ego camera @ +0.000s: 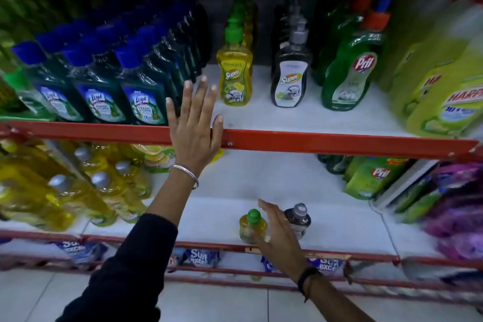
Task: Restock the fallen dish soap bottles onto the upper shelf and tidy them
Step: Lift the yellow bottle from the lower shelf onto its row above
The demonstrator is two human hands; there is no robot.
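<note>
On the upper shelf (287, 117) a row of yellow soap bottles (235, 74) with green pumps stands beside a row of dark grey ones (290, 76). My left hand (194, 123) is spread flat over the shelf's red front rail, fingers apart, holding nothing. On the lower shelf (230, 206) a small yellow bottle (252, 226) with a green cap and a small dark bottle (298, 218) with a grey cap stand close together. My right hand (278, 232) hovers open between and in front of them, just beside the yellow one.
Blue-capped green Lizol bottles (96, 91) fill the upper shelf's left. Green Pril bottles (350, 73) and yellow Harpic packs (449, 91) crowd its right. Large yellow bottles (78, 191) lie at the lower left, Pril pouches (373, 178) at the lower right. Detergent sachets (201, 256) hang below.
</note>
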